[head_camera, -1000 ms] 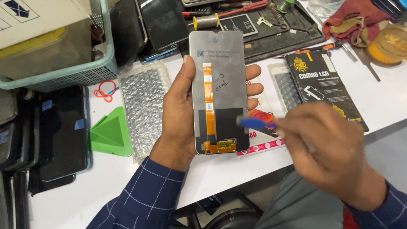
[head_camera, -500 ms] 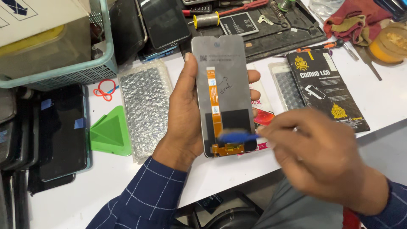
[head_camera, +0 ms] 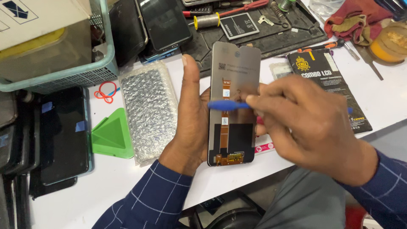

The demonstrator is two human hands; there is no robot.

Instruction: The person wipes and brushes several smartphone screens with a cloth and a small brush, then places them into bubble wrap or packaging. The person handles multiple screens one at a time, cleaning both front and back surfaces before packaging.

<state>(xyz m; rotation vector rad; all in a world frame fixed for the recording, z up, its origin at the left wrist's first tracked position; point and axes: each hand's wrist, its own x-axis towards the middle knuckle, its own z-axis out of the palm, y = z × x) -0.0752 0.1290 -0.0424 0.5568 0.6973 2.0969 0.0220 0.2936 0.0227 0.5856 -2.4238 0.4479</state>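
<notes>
**Both hands closed on their work: one on a phone screen panel, one on a blue tool**

Fingers of the left hand [head_camera: 190, 123] wrap around the phone screen panel [head_camera: 234, 85], thumb pressed up along its left edge and fingertips [head_camera: 259, 127] just showing past its right edge, so the grip is closed on the part. Fingers of the right hand [head_camera: 309, 123] are pinched shut on a slim blue tool [head_camera: 227, 104], whose rounded end lies across the panel's back, over the orange ribbon cable [head_camera: 224, 127].

The panel is held upright above the front edge of the white table [head_camera: 106, 186], its back facing the camera. That back is grey and slightly glossy on the upper part, with a dark rectangular patch lower down. The orange cable runs down the middle and ends in a wider connector piece at the bottom edge.

Left of the holding hand lies a bubble-wrap pouch [head_camera: 148, 110], and beside that a green triangular pick [head_camera: 112, 133]. A black product box [head_camera: 326, 76] sits partly behind the right hand. A teal plastic basket [head_camera: 59, 76] stands at the far left, and a dark work mat [head_camera: 254, 38] with small tools lies beyond the panel.
</notes>
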